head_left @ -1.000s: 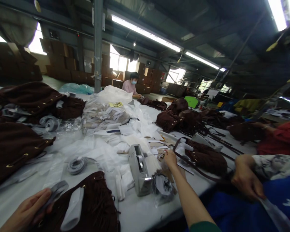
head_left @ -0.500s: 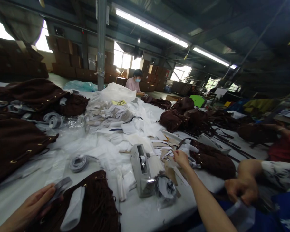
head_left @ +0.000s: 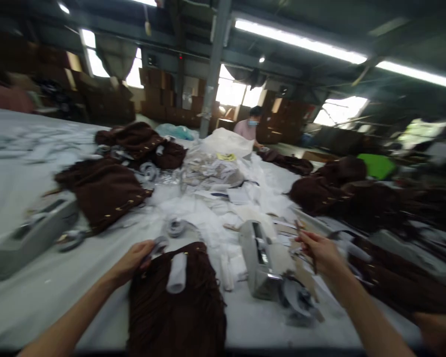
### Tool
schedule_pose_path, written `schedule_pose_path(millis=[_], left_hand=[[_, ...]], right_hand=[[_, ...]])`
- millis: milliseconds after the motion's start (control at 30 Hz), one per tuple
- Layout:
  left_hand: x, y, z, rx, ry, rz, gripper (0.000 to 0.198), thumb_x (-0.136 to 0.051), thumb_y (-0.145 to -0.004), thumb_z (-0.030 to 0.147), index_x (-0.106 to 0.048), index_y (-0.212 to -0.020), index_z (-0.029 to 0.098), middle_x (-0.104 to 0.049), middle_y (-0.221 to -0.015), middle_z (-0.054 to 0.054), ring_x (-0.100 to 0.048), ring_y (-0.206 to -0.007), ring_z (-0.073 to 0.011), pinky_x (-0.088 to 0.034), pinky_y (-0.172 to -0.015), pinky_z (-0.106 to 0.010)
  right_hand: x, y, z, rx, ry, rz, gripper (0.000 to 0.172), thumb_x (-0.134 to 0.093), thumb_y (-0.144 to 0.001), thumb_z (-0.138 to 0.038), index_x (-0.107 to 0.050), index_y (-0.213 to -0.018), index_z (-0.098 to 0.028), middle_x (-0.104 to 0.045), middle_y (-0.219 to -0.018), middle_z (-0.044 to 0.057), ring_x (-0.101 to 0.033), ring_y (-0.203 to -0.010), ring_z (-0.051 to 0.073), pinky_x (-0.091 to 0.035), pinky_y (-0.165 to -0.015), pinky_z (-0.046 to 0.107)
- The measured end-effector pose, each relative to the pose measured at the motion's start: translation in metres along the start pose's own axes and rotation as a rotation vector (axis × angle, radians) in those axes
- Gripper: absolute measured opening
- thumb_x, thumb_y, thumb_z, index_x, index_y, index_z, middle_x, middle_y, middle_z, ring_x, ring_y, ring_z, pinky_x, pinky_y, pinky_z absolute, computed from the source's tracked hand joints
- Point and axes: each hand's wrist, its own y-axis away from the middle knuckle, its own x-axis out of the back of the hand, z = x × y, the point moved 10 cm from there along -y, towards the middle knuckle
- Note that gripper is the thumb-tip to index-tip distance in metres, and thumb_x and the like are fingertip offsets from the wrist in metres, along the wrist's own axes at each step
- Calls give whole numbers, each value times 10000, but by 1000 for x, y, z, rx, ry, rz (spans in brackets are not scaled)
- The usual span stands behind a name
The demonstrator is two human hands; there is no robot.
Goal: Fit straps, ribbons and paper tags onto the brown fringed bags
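Brown fringed bag (head_left: 178, 322) lies at table's (head_left: 260, 329) near edge, white roll (head_left: 176, 273) on top. Left hand (head_left: 141, 254), forearm from lower left, pinches grey strip (head_left: 160, 244) by bag's upper-left corner. Right hand (head_left: 321, 250), forearm from lower right, pinches slim brown piece (head_left: 298, 227), blurred, right of tape dispenser (head_left: 259, 267).

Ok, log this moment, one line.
left hand: holds grey strip; right hand: holds thin brown strip; between hands: tape dispenser, fringed brown bag
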Motion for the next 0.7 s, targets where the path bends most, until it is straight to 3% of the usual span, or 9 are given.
schedule_pose_path(millis=[100,233,300,367,433,533,633,700], left_hand=[[10,-2,7,-43,88,16,297,-571,-884,370,-583,-1089,155,-613,-1015,-68,-610,-825,-172,-536,-696,-331],[8,-15,6,-108,193,-42,307,-569,-889,332,-564,-1146,164,-584,-1133,-92,-600,-929,-196,-538,-776,-374],[3,-19,7,-133,234,-91,305,-567,-891,333,-562,-1144,162,-587,-1124,-90,-603,-922,-194,-540,-769,-371],[1,-21,8,-155,268,-133,311,-568,-890,337,-559,-1144,157,-589,-1112,-87,-604,-916,-194,-541,-764,-371],[1,-21,7,-176,299,-166,300,-574,-887,341,-562,-1128,161,-599,-1074,-77,-609,-889,-189,-541,-735,-354],[3,-22,3,-207,343,-201,285,-565,-885,397,-580,-1037,156,-615,-891,-43,-593,-699,-138,-506,-587,-270],[0,-24,-2,-232,388,-229,393,-588,-832,521,-570,-883,132,-542,-624,13,-447,-462,-71,-350,-430,-193],[-1,-26,-4,-246,417,-233,444,-604,-790,580,-536,-811,142,-465,-515,44,-364,-404,-52,-259,-398,-185]], right_hand=[[-79,46,-22,67,42,-236,354,-819,-541,-381,-675,-772,-156,-655,-655,70,-408,-377,60,-271,-290,177],[-202,164,-30,101,166,-540,359,-723,-637,-517,-683,-734,-174,-642,-586,32,-403,-318,67,-274,-299,201],[-257,208,-28,130,164,-595,313,-645,-720,-495,-679,-719,-184,-629,-550,12,-412,-294,80,-276,-299,211],[-297,224,-27,210,208,-545,247,-621,-751,-419,-670,-665,-193,-612,-515,-3,-448,-301,93,-306,-320,215],[-327,222,-21,250,294,-505,212,-620,-747,-330,-642,-582,-199,-588,-468,-12,-482,-312,105,-331,-342,212],[-358,209,-4,184,366,-539,245,-630,-717,-263,-582,-486,-199,-539,-391,-23,-498,-310,118,-340,-345,208],[-372,203,7,119,332,-578,289,-624,-727,-304,-560,-469,-192,-524,-370,-22,-494,-306,111,-340,-341,199],[-376,203,12,85,284,-591,280,-594,-750,-342,-568,-519,-186,-541,-397,-21,-479,-307,95,-327,-338,190]])
